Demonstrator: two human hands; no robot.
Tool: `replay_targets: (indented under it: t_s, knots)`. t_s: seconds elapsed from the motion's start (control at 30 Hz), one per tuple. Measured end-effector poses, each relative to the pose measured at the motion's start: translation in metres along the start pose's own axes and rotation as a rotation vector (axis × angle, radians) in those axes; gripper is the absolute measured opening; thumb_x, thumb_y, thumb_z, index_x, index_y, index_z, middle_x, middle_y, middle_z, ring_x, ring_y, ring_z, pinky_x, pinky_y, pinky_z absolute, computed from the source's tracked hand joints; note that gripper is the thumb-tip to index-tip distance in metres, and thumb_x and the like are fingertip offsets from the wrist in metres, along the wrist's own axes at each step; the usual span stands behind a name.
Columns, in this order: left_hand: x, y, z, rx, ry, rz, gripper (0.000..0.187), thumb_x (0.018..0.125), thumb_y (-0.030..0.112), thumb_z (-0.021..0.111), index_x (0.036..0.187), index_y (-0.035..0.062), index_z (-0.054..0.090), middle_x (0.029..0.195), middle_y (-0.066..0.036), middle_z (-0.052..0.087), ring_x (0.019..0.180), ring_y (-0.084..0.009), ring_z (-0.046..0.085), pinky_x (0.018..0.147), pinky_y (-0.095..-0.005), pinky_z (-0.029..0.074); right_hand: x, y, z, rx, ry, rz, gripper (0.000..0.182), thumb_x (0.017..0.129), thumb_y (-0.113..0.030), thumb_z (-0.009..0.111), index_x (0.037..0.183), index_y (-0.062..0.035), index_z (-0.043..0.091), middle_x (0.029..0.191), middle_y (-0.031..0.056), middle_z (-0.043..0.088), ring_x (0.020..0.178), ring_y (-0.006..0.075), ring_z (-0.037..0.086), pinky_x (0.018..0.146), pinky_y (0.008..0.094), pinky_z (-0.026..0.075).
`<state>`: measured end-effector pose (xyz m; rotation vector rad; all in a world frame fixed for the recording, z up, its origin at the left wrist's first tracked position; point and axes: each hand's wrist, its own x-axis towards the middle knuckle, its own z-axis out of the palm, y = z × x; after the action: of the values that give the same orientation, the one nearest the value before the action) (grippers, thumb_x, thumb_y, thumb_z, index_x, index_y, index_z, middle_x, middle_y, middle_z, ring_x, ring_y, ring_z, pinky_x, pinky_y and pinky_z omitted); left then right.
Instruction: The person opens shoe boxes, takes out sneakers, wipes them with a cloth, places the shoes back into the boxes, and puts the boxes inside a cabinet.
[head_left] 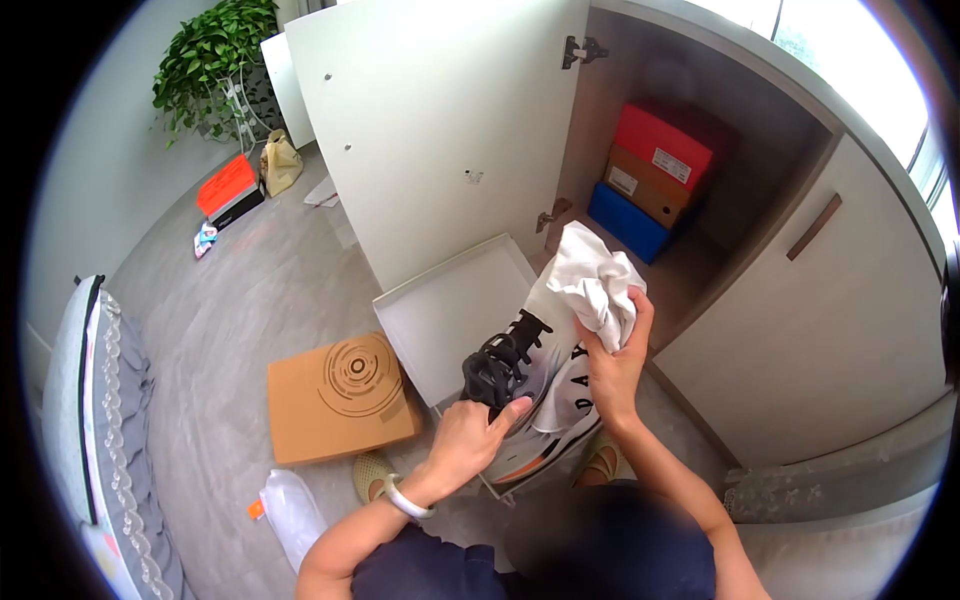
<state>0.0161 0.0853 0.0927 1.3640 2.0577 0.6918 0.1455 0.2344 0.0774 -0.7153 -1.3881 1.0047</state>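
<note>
Centre of the frame: a white sneaker (545,385) with thick black laces, black lettering on its side and an orange patch near the sole, held upright and tilted over an open white shoebox (450,310) of flat, smooth card. The left hand (470,440), a pale bangle at its wrist, closes on the sneaker at the laced front. The right hand (615,365) grips a crumpled white cloth (595,280), soft and folded, pressed against the sneaker's upper part. Left of the white box, on the grey floor (250,290): a brown cardboard box lid (340,400), rectangular, printed with concentric rings. Upper right: an open white cabinet (440,120) with a stack of shoeboxes inside, red (662,145) over brown (648,185) over blue (625,222). Upper left: a leafy green plant (215,55) and an orange-and-black box (230,190). Left edge: grey ruffled bedding (115,420).
</note>
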Motion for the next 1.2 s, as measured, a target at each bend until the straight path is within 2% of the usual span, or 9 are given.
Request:
replay_targets:
  t_s: [0.13, 0.27, 0.47, 0.6, 0.8, 0.87, 1.03, 1.13, 1.2]
  knots:
    - [-0.001, -0.005, 0.018, 0.002, 0.355, 0.165, 0.06, 0.094, 0.049, 0.055, 0.067, -0.0041, 0.057, 0.054, -0.024, 0.054, 0.056, -0.0469, 0.057, 0.05, -0.0501, 0.044, 0.001, -0.005, -0.01, -0.416, -0.196, -0.214, 0.052, 0.07, 0.008, 0.065, 0.118, -0.0112, 0.059, 0.114, 0.0189, 0.047, 0.111, 0.0372, 0.044, 0.099, 0.0411, 0.035]
    - [0.001, -0.012, 0.024, -0.125, 0.476, 0.136, 0.057, 0.097, 0.043, 0.054, 0.067, -0.0046, 0.057, 0.058, -0.026, 0.055, 0.057, -0.0461, 0.058, 0.049, -0.0493, 0.042, -0.021, 0.001, -0.007, -0.537, -0.358, -0.485, 0.045, 0.065, 0.009, 0.066, 0.108, -0.0079, 0.065, 0.106, 0.0179, 0.051, 0.1, 0.0367, 0.048, 0.088, 0.0429, 0.041]
    - [0.001, -0.039, 0.019, -0.328, 0.672, 0.079, 0.045, 0.099, 0.027, 0.05, 0.074, -0.0098, 0.055, 0.064, -0.029, 0.057, 0.059, -0.0405, 0.061, 0.054, -0.0466, 0.042, -0.06, 0.002, -0.024, -0.258, -1.293, -0.766, 0.041, 0.066, -0.003, 0.069, 0.107, 0.0013, 0.061, 0.113, 0.0191, 0.055, 0.103, 0.0344, 0.057, 0.085, 0.0395, 0.048]
    - [0.008, -0.038, 0.017, -0.396, 0.8, 0.481, 0.04, 0.098, 0.023, 0.05, 0.078, -0.011, 0.057, 0.061, -0.028, 0.056, 0.06, -0.0411, 0.062, 0.053, -0.0455, 0.042, -0.037, 0.013, -0.006, -0.256, -0.956, -0.741, 0.04, 0.063, 0.005, 0.068, 0.102, 0.0006, 0.063, 0.115, 0.0218, 0.054, 0.104, 0.0368, 0.057, 0.086, 0.0417, 0.049]
    - [-0.01, -0.02, 0.013, -0.423, 0.538, 0.217, 0.054, 0.1, 0.034, 0.052, 0.067, -0.0091, 0.053, 0.052, -0.021, 0.049, 0.046, -0.0213, 0.048, 0.047, -0.0413, 0.034, 0.029, -0.023, 0.025, -0.343, -0.542, -0.385, 0.051, 0.06, 0.016, 0.059, 0.106, -0.0062, 0.061, 0.106, 0.0196, 0.048, 0.097, 0.0404, 0.053, 0.083, 0.0414, 0.046]
    - [-0.009, -0.017, 0.013, -0.46, 0.625, 0.158, 0.053, 0.101, 0.032, 0.052, 0.067, -0.009, 0.053, 0.053, -0.021, 0.051, 0.049, -0.019, 0.05, 0.049, -0.0412, 0.036, 0.01, -0.017, 0.029, -0.33, -0.591, -0.596, 0.051, 0.059, 0.014, 0.06, 0.106, -0.0069, 0.061, 0.104, 0.0189, 0.047, 0.094, 0.0398, 0.052, 0.081, 0.0432, 0.046]
    - [-0.01, -0.075, 0.025, -0.706, 0.496, -0.024, 0.034, 0.096, 0.019, 0.056, 0.12, -0.0027, 0.046, 0.115, -0.014, 0.056, 0.102, -0.0172, 0.057, 0.086, -0.032, 0.05, -0.047, -0.026, 0.011, -0.328, -0.985, -0.808, 0.042, 0.063, 0.001, 0.064, 0.105, -0.0041, 0.064, 0.096, 0.0107, 0.052, 0.086, 0.0279, 0.051, 0.076, 0.0349, 0.046]
    - [-0.012, -0.095, 0.041, -1.43, 0.18, -0.016, 0.073, 0.1, 0.059, 0.022, 0.144, 0.0017, 0.034, 0.139, -0.016, 0.048, 0.126, -0.0269, 0.05, 0.107, -0.0395, 0.04, -0.05, -0.031, 0.011, -0.343, -0.997, -1.017, 0.035, 0.067, -0.007, 0.063, 0.102, -0.0046, 0.066, 0.097, 0.0081, 0.053, 0.088, 0.0232, 0.053, 0.074, 0.031, 0.046]
    - [-0.009, -0.103, 0.041, -1.269, 0.168, 0.035, 0.068, 0.102, 0.053, 0.022, 0.146, 0.0029, 0.033, 0.141, -0.015, 0.046, 0.127, -0.0268, 0.049, 0.107, -0.039, 0.041, -0.048, -0.037, 0.01, -0.36, -0.988, -1.162, 0.032, 0.068, -0.011, 0.063, 0.1, -0.0051, 0.068, 0.099, 0.0068, 0.054, 0.089, 0.0206, 0.054, 0.073, 0.029, 0.046]
